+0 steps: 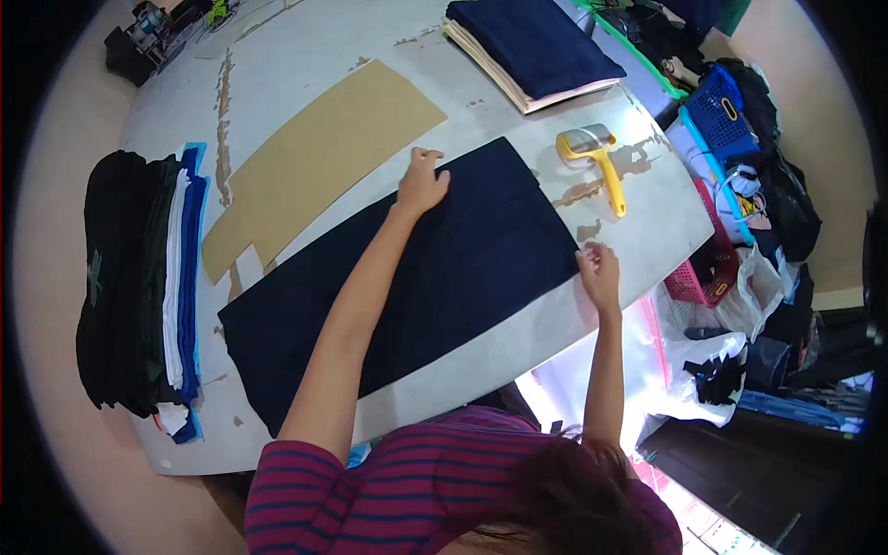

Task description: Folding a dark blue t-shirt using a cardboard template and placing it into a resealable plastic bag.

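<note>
A dark navy folded cloth (479, 236), perhaps a garment, lies flat and slantwise on the table before me. My left hand (423, 182) is at its far long edge, with thumb and fingers apart and the fingertips reaching just past the edge. At the near right corner, my right hand (599, 276) has its thumb and fingers closed on the cloth's edge. Beyond the cloth lies a flat tan cardboard template (333, 139) with a narrow tab at its left end; the cloth's far edge runs close along it.
A lint roller (602, 166) with a yellow handle lies right of the cloth. Behind it is a stack of navy folded cloth (534, 41) with pale sheets. Folded garments (132, 277) line the left edge. Baskets (721, 114) and bags crowd the right side. The worn tabletop (173, 104) has peeling patches.
</note>
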Demonstrator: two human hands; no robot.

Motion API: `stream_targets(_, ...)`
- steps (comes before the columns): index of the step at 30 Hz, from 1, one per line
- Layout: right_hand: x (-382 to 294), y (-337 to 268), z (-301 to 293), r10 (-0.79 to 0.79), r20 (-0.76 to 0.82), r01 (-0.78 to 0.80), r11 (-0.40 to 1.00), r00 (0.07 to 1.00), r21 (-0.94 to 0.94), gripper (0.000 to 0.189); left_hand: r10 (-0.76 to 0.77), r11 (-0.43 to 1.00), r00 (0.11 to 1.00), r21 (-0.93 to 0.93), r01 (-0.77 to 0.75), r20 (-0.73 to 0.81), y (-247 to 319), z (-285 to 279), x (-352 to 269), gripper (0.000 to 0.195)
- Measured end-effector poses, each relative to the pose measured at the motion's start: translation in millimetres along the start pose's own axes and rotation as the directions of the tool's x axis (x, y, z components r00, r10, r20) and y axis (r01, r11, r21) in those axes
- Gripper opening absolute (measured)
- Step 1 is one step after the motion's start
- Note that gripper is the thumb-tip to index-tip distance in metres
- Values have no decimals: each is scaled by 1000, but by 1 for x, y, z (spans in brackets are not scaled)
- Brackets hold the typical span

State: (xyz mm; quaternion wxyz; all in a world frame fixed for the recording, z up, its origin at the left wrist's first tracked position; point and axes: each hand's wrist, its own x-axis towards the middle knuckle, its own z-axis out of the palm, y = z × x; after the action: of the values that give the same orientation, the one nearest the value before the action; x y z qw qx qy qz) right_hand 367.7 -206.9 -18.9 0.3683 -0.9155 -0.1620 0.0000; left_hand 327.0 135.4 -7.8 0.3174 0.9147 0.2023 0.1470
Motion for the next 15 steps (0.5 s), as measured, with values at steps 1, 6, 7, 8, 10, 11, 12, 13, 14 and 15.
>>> stream_targets(1, 3, -4, 0, 31, 53, -34, 998, 998, 59, 33, 39, 999, 999, 31, -39, 3, 12, 16, 13, 33)
stream_targets(6, 18, -20, -7, 112, 215, -106, 994, 970, -37, 41, -100, 994, 990, 57, 95, 101, 57, 68, 57, 37)
stream_targets(7, 23, -21, -9, 170, 259, -157, 985, 951, -72, 43, -127, 990, 984, 78, 118, 124, 62, 74, 63, 38)
stream_targets(8, 25, -21, -10, 159, 311, -135, 986, 937, -95, 43, -162, 983, 979, 105, 149, 127, 67, 78, 69, 39)
stream_targets(10, 28, -23, -12, 129, 378, -81, 987, 917, -139, 41, -250, 965, 949, 130, 228, 192, 72, 80, 79, 43)
stream_targets(11, 28, -24, -13, 127, 384, -80, 987, 914, -136, 41, -285, 955, 936, 145, 259, 209, 73, 80, 82, 44)
stream_targets(12, 27, -26, -14, 8, 322, 20, 996, 947, -84, 38, -260, 958, 945, 175, 227, 200, 72, 79, 85, 37)
stream_targets(13, 25, -31, -14, -85, 277, 105, 993, 957, -61, 36, -247, 963, 945, 164, 215, 212, 70, 78, 86, 35)
stream_targets(14, 24, -36, -16, -87, 283, 74, 996, 955, 56, 32, -240, 963, 947, 175, 204, 214, 67, 76, 86, 33)
stream_targets(15, 21, -44, -18, -80, 307, 54, 994, 948, 94, 32, -207, 977, 961, 83, 195, 182, 62, 75, 85, 32)
